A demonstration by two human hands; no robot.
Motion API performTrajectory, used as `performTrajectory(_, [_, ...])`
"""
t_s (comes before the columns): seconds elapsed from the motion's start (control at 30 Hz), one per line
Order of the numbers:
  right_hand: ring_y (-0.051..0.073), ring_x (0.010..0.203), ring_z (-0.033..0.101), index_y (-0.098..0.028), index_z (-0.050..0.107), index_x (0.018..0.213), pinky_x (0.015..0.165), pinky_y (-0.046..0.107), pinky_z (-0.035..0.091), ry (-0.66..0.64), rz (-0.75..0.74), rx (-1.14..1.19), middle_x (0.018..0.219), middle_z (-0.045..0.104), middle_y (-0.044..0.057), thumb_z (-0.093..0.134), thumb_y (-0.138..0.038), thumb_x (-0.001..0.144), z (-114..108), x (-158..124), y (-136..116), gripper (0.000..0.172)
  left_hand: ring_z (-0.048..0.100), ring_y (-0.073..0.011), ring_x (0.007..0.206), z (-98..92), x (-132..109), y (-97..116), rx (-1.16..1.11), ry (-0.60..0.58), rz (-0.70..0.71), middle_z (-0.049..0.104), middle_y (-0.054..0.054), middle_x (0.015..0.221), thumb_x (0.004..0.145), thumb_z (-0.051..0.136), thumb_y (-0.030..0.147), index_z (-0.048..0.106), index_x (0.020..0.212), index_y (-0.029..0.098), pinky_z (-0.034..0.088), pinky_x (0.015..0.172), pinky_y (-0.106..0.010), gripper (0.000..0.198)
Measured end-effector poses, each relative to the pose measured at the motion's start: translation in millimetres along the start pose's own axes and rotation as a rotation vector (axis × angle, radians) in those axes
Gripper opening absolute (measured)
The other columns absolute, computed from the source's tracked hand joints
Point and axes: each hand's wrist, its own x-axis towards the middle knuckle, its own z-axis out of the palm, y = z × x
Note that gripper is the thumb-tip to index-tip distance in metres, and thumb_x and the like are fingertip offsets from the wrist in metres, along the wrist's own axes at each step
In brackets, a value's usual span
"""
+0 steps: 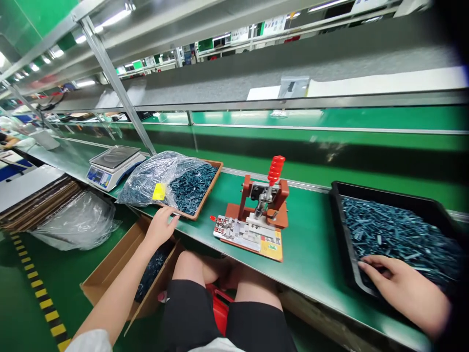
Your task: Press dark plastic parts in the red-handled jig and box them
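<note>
We had our left hand (160, 227) open and released at the near corner of the wooden tray (207, 193), our right hand (405, 296) over the black bin's (381, 191) blue parts (399, 230) (any grip there we could not tell)

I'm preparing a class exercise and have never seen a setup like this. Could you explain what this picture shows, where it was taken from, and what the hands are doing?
This picture comes from a camera worn on a person's head, looking forward and down at their own hands. They are seated at a long green workbench. The right hand reaches into a black tray, its fingers among a heap of small dark blue-green parts. The left hand is at the bench edge, near a wooden tray of similar parts beside a plastic bag. Neither hand clearly holds anything. Between them stands a toggle clamp with a red handle. Farther along sits a digital scale. Below the left arm, a cardboard box holds more dark parts.
</note>
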Motion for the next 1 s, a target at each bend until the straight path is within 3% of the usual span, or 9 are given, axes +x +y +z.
performTrajectory(0.07, [0.028,0.054,0.065,-0.033,0.072,0.071,0.057,0.046,0.048,-0.104,0.15,-0.103,0.069,0.071,0.014,0.066,-0.06,0.067,-10,-5,-16,0.028,0.066,-0.0291,0.115,12.6,40,24,0.013,-0.117,0.049,0.071,-0.014,0.117,0.09,0.055,0.037,0.071,0.111,0.019,0.05,0.108,-0.043,0.032])
performTrajectory(0.13, [0.028,0.066,0.07,-0.027,0.072,0.08,0.069,0.044,0.054,-0.076,0.209,-0.129,0.077,0.075,0.009,0.061,-0.06,0.069,-18,-13,-35,0.037,0.069,-0.029,0.109,26.6,68,34,0.061,-0.261,0.008,0.073,-0.014,0.111,0.081,0.061,0.03,0.072,0.106,0.016,0.053,0.101,-0.039,0.03])
performTrajectory(0.23, [0.025,0.077,0.072,-0.024,0.071,0.085,0.078,0.038,0.055,0.032,0.184,-0.046,0.085,0.077,0.006,0.057,-0.055,0.077,-20,-21,-55,0.034,0.073,-0.0267,0.099,47.1,94,29,0.081,-0.404,-0.097,0.076,-0.011,0.105,0.076,0.064,0.028,0.072,0.105,0.017,0.056,0.088,-0.032,0.032])
performTrajectory(0.3, [0.023,0.079,0.071,-0.024,0.069,0.085,0.079,0.036,0.054,0.083,0.154,0.007,0.086,0.076,0.005,0.058,-0.05,0.081,-18,-21,-59,0.028,0.074,-0.0258,0.094,56.9,103,21,0.08,-0.408,-0.149,0.078,-0.008,0.102,0.078,0.063,0.032,0.071,0.107,0.02,0.055,0.081,-0.03,0.032])
performTrajectory(0.43, [0.02,0.076,0.069,-0.025,0.066,0.084,0.076,0.032,0.053,0.079,0.153,0.009,0.081,0.074,0.001,0.064,-0.038,0.08,-15,-18,-55,0.014,0.075,-0.0271,0.093,61.1,107,13,0.095,-0.352,-0.19,0.079,-0.007,0.102,0.08,0.062,0.032,0.07,0.107,0.022,0.055,0.08,-0.033,0.03])
performTrajectory(0.6, [0.019,0.076,0.067,-0.024,0.065,0.087,0.076,0.032,0.052,0.079,0.106,-0.031,0.08,0.071,0.0,0.066,-0.029,0.08,-13,-17,-59,0.009,0.073,-0.03,0.102,55.1,101,21,0.113,-0.278,-0.211,0.079,-0.006,0.106,0.083,0.061,0.034,0.067,0.112,0.022,0.055,0.084,-0.037,0.032])
performTrajectory(0.73, [0.018,0.077,0.066,-0.024,0.067,0.095,0.078,0.032,0.051,0.087,0.068,-0.026,0.085,0.071,0.0,0.067,-0.028,0.08,-13,-16,-64,0.015,0.074,-0.0269,0.088,50.1,100,31,0.099,-0.242,-0.25,0.078,-0.006,0.099,0.081,0.064,0.037,0.067,0.113,0.022,0.057,0.071,-0.034,0.036])
performTrajectory(0.83, [0.019,0.078,0.064,-0.024,0.068,0.089,0.077,0.032,0.049,0.083,0.048,-0.074,0.084,0.07,0.001,0.066,-0.03,0.081,-14,-16,-65,0.01,0.073,-0.0243,0.076,44.9,98,40,0.127,-0.245,-0.261,0.077,-0.007,0.099,0.082,0.063,0.039,0.067,0.114,0.02,0.056,0.061,-0.032,0.037])
performTrajectory(1.0, [0.02,0.08,0.063,-0.024,0.066,0.087,0.075,0.032,0.046,0.086,-0.006,-0.132,0.088,0.071,0.003,0.059,-0.033,0.087,-15,-19,-67,0.011,0.073,-0.0233,0.073,39.1,92,50,0.125,-0.254,-0.254,0.078,-0.007,0.094,0.084,0.064,0.037,0.07,0.106,0.02,0.057,0.063,-0.031,0.029])
